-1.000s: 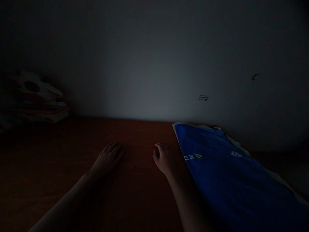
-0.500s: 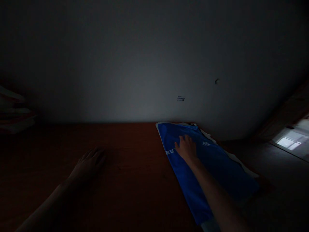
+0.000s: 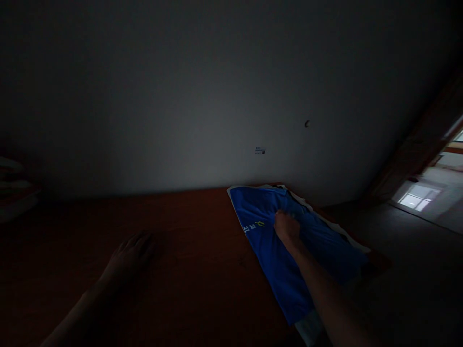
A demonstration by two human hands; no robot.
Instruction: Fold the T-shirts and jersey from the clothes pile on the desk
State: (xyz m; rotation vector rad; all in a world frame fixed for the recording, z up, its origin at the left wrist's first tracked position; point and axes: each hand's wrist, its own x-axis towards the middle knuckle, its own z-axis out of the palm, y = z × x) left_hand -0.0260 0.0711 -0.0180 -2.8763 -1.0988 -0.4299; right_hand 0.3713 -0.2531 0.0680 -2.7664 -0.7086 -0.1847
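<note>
Under my right hand lies a smooth blue cloth, which looks like a garment, with white lettering and a small yellow mark near its left edge. My right fingers are curled closed on it, and creases run out from the fist. Whitish fabric shows beneath its lower end and along its right edge. On the dark reddish-brown table, my left hand rests flat, fingers stretched out, well apart from the cloth.
A grey wall rises behind the table, with a small label and a knob or hole on it. Stacked items sit at the far left. At the right is a doorway frame and a floor reflecting a window.
My right hand has gone from fingers spread on the blue cloth to a closed grip, uncovering the yellow mark. My left hand remains flat. The view has shifted slightly.
</note>
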